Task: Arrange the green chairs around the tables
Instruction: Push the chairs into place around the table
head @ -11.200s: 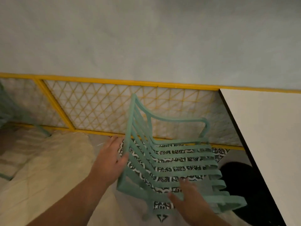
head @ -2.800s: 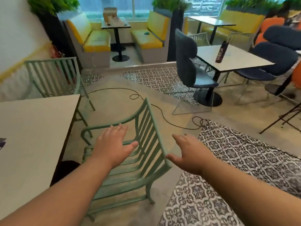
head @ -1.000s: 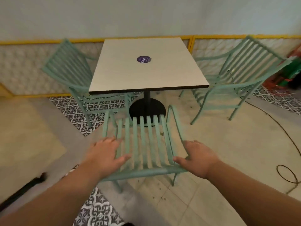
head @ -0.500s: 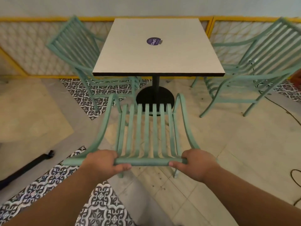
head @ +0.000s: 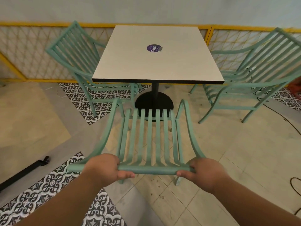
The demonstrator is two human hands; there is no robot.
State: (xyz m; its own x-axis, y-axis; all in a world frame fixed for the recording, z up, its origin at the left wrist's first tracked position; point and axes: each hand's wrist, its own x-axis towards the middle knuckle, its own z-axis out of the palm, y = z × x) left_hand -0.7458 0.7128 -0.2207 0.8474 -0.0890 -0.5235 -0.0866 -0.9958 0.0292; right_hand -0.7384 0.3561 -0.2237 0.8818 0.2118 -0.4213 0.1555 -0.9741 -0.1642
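Green slats ran down the back of the near chair (head: 149, 136), which stood on the pale floor tiles facing the worktop (head: 156, 54), its front edge close to the black round base (head: 154, 101) of the worktop's post. Both hands gripped the top rail of that chair's back. The left hand (head: 104, 168) was closed over the rail toward its left end, its fingers (head: 126, 174) curled under the bar. The right hand (head: 205, 172) was closed over the rail toward its right end, the thumb tucked beneath.

Two more green chairs stood by the same worktop. The left chair (head: 78, 62) was drawn in at the left side, its seat partly under the worktop's edge, on a patch of black-and-white patterned tiles (head: 91, 97). The right chair (head: 254, 75) stood at the right side, a little apart from the worktop. A round purple sticker (head: 154, 48) lay on the worktop's pale surface. Behind everything ran a yellow-framed lattice panel (head: 29, 51) against the wall. A black cable (head: 286, 121) trailed over the floor at the right.
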